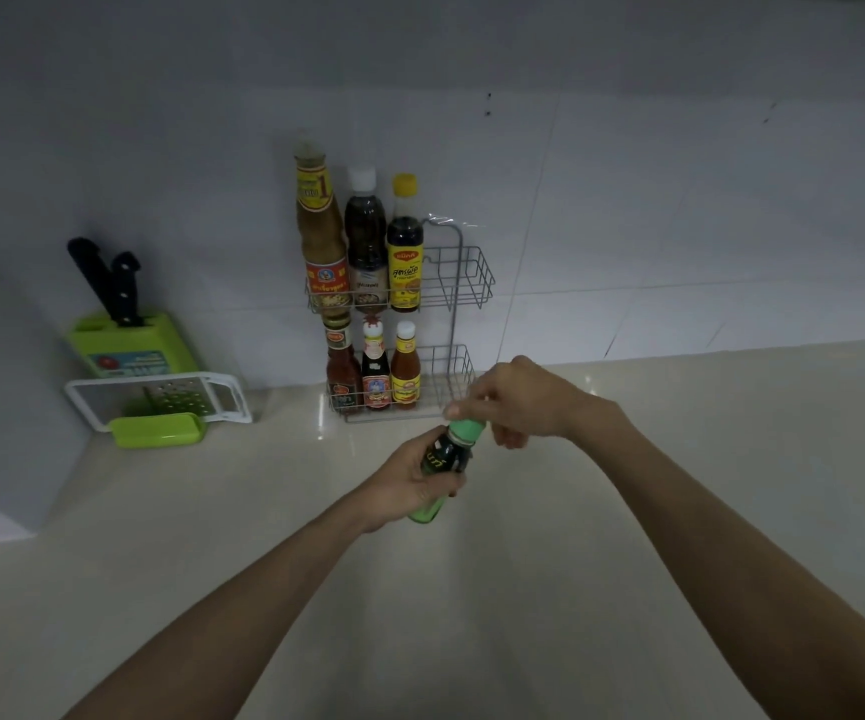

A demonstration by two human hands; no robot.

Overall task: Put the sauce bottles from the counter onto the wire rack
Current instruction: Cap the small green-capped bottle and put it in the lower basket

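Observation:
A dark sauce bottle with a green cap (445,456) is held tilted above the counter, just in front of the wire rack (464,283). My left hand (409,483) wraps around its body. My right hand (518,400) pinches the green cap from above. The two-tier rack stands against the tiled wall. Its upper shelf holds three tall bottles (363,241) on the left side. Its lower shelf holds three small bottles (376,374), also to the left. The right end of both shelves has no bottle.
A green knife block (131,343) with black-handled knives stands at the left against the wall. A white grater (160,400) and a green container (157,431) lie before it. The pale counter (680,459) stretches to the right and towards me.

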